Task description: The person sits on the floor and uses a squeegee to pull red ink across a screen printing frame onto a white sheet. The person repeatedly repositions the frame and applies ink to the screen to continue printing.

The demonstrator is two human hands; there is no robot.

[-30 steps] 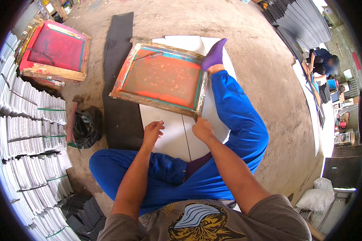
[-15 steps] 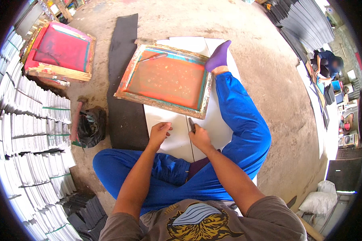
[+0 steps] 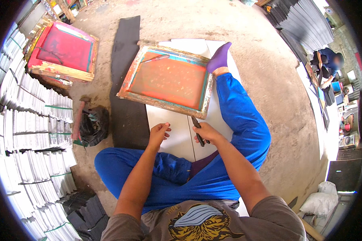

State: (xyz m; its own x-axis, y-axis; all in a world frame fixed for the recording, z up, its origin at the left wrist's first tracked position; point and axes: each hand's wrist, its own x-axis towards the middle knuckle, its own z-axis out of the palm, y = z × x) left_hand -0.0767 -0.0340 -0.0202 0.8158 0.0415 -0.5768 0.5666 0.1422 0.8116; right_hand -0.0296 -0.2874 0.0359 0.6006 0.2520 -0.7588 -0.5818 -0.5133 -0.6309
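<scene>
My right hand (image 3: pixel 207 132) is closed around a black pair of pliers (image 3: pixel 199 138), its two handle ends sticking out below the fingers and its head pointing at the frame's near edge. To its left, my left hand (image 3: pixel 159 135) hovers over the white sheet (image 3: pixel 175 140), fingers loosely curled and apart, nothing visible in them. Just beyond both hands lies a paint-stained wooden screen-printing frame (image 3: pixel 165 105) with orange mesh. On its far left part rests a slim tool with a reddish handle (image 3: pixel 155 58). My purple-socked foot (image 3: pixel 219 58) touches the frame's far right corner.
A long black sheet (image 3: pixel 126 80) lies under the frame's left side. Further left are a hammer (image 3: pixel 79 120), a black plastic bag (image 3: pixel 94 126), a red screen frame (image 3: pixel 62 48) and white bundled stacks (image 3: pixel 32 136). Another person (image 3: pixel 330 60) crouches at far right beside grey sheets (image 3: pixel 309 24).
My right hand has turned and shifted slightly right, so more of the pliers shows. The left hand stays almost in place. The far person has changed posture a little.
</scene>
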